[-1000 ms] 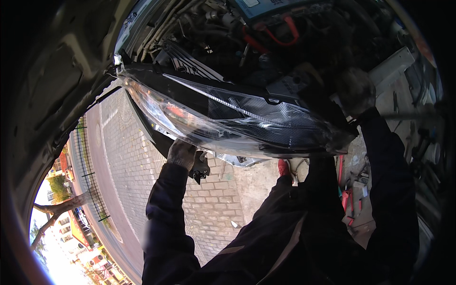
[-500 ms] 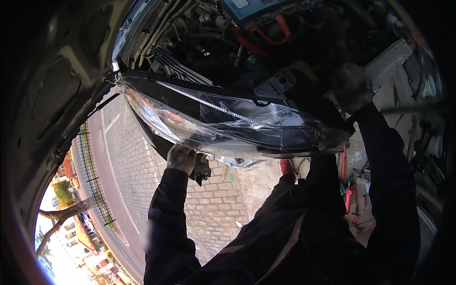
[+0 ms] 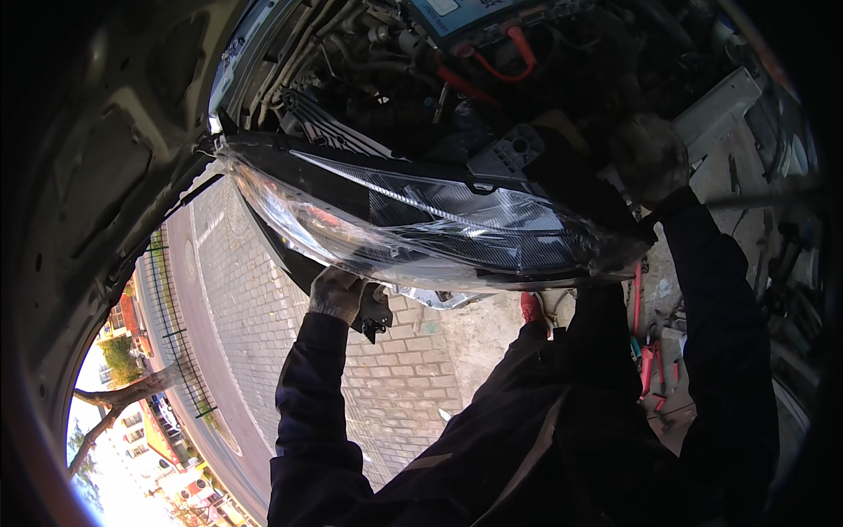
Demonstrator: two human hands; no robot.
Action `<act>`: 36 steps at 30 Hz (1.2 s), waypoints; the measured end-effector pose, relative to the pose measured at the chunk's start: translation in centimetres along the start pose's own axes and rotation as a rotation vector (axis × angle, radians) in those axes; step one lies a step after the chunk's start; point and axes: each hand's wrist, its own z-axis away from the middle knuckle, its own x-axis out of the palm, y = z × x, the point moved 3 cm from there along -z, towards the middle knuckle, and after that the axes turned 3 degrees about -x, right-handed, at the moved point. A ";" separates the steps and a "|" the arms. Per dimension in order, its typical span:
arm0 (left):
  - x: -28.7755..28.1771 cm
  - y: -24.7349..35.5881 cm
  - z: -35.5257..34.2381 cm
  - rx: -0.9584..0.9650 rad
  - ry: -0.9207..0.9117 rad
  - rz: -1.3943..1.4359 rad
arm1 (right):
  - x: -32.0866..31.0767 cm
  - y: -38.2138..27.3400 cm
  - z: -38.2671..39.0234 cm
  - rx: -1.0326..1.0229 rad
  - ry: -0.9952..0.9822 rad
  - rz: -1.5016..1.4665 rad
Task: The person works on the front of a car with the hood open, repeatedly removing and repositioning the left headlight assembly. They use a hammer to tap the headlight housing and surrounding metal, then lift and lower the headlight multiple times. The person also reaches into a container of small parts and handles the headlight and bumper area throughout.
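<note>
A long headlight assembly (image 3: pixel 474 228) with clear and dark sections, wrapped in transparent film, lies across the front of the engine bay. My left hand (image 3: pixel 336 292), in a grimy glove, is closed on its lower edge near the left part, beside a dark bracket (image 3: pixel 376 314). My right hand (image 3: pixel 648 158), also gloved, is at the back of its right end, in shadow; its fingers cannot be made out. A grey plastic mount (image 3: pixel 505 151) sticks up from the headlight's upper edge.
The raised hood (image 3: pixel 97 158) fills the left. A battery (image 3: pixel 465 13) with red cables is at the top, a metal beam (image 3: pixel 720 110) at right. Red-handled tools (image 3: pixel 648 369) lie below beside my legs. Pavement (image 3: pixel 386 369), a fence and a tree are beyond.
The headlight appears slightly lower and further left in the view than one second ago, and the grey mount shows more clearly. Both hands have stayed at the headlight, with little movement.
</note>
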 end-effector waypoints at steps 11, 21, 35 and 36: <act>0.8 -1.3 -0.5 -0.033 0.018 0.104 | 0.1 0.0 0.0 0.042 -0.035 0.032; 1.6 -3.1 -0.8 -0.033 -0.089 0.094 | 0.5 0.2 0.6 -0.012 -0.054 0.104; 1.7 -4.2 -1.6 0.241 -0.247 -0.482 | 0.5 0.4 0.4 0.067 -0.064 0.026; 1.6 -4.0 -1.8 0.223 -0.297 -0.524 | 0.6 0.4 0.4 0.047 -0.053 0.026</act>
